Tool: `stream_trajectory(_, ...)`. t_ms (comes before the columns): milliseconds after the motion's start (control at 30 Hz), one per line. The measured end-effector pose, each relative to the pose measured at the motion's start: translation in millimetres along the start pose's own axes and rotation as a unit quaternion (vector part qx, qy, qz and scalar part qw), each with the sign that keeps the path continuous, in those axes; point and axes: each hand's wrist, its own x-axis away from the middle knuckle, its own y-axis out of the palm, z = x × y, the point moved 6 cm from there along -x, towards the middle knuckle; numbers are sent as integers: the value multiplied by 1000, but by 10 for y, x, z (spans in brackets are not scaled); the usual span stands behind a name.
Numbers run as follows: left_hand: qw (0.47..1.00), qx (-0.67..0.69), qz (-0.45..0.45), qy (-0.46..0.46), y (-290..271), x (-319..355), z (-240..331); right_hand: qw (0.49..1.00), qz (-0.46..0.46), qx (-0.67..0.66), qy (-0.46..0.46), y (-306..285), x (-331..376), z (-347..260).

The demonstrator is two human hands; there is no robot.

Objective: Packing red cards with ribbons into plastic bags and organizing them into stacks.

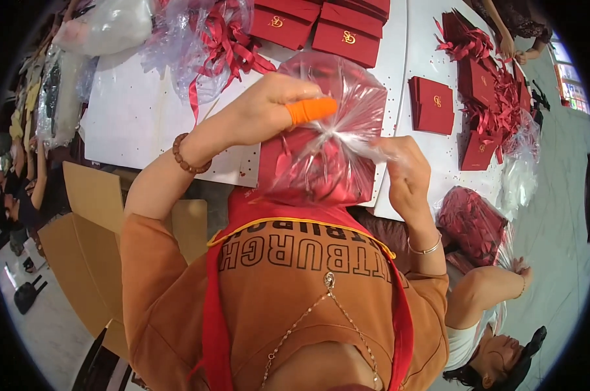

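In front of me a clear plastic bag (324,173) filled with red items stands at the table's near edge, its top gathered into a twisted knot-like neck. My right hand (409,176) is closed on the gathered plastic at the right of this neck. On the upper left of the bag lies my left hand (269,107), one digit wearing an orange finger cover (311,111) and pointing at the neck. Its fingers curl over the plastic, and some fingertips are hidden.
Red gift bags (347,36) and red ribbons (226,49) lie on the white table (138,124). More red bags (432,104) are stacked at right. An open cardboard box (86,260) stands left. A co-worker's hand (520,267) holds another filled plastic bag (474,225).
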Motion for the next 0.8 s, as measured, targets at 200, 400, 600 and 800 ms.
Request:
stream_trajectory(200,989,141,47,-25,-24,80,-194,958,-205,161,-118,83,-72,-259)
stream_trajectory(400,980,179,86,8,-50,61,-203,961,-243,-35,-125,305,-304,-377)
stream_trajectory(600,981,127,137,58,-113,253,-181,977,-106,-165,79,415,-361,-233)
stream_trajectory(800,883,-281,174,332,215,406,619,996,-57,10,-65,450,-354,-330)
